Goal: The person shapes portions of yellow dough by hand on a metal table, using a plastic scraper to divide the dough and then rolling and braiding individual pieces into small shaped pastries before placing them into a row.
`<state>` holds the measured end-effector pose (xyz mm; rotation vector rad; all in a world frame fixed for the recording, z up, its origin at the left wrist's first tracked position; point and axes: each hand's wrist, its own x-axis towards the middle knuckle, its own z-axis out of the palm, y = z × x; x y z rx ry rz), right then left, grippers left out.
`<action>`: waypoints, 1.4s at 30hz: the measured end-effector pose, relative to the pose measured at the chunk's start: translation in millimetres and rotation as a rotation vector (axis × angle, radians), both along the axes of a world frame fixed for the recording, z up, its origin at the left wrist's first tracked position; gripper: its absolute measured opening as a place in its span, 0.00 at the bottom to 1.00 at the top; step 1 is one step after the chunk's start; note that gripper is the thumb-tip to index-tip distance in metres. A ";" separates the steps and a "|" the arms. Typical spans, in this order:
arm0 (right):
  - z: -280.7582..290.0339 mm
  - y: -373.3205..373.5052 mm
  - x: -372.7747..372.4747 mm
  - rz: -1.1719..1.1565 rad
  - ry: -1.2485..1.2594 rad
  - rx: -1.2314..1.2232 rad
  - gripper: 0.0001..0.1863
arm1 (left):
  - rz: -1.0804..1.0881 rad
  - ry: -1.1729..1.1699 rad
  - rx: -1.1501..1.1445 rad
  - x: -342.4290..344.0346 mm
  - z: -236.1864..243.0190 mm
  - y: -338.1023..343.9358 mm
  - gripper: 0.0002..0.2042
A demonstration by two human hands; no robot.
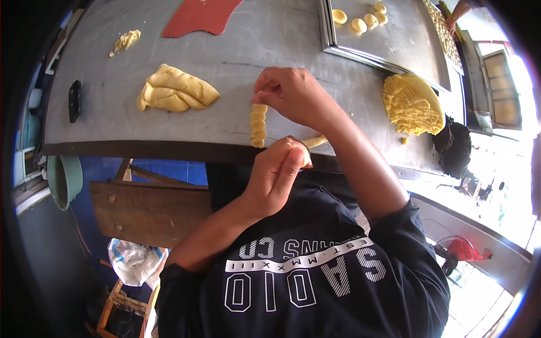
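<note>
A short row of small yellow dough pieces (pixel 258 127) lies on the metal table near its front edge. At the far end of that row, my right hand (pixel 296 96) is closed in a pinch on a dough piece, mostly hidden by the fingers. My left hand (pixel 277 176) is wrapped round a strip of yellow dough just over the table edge; only a bit shows by the thumb. Behind it, a thin dough rope (pixel 314 142) lies partly covered by my hands. A large folded lump of dough (pixel 177 90) rests to the left.
A rough yellow dough mass (pixel 414 104) sits at the right beside a black bag (pixel 452 146). A metal tray (pixel 389 48) holds several round dough balls. Red sheet (pixel 203 17), dough scraps (pixel 127 40) and a black phone-like object (pixel 75 101) lie further left. Another person's hand (pixel 452 23) is far right.
</note>
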<state>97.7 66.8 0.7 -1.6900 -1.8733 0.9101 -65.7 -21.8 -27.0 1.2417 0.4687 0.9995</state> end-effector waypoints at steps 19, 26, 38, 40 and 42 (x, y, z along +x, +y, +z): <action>28.1 -62.9 -10.8 0.017 0.045 0.491 0.20 | 0.180 0.034 -0.063 9.4 -10.5 11.3 0.18; 9.0 -11.1 -3.8 -0.101 -0.201 0.332 0.24 | 0.056 0.063 -0.146 0.4 5.9 4.8 0.21; -8.5 6.1 6.6 0.050 -0.098 0.149 0.14 | -0.054 0.050 0.088 2.4 -3.2 5.0 0.11; 1.7 -11.6 7.9 -0.050 -0.096 0.485 0.15 | -0.001 0.037 -0.235 -0.1 -1.4 2.9 0.17; 23.2 -32.4 23.3 0.103 0.047 0.403 0.15 | 0.030 -0.118 -0.356 1.5 1.5 11.8 0.18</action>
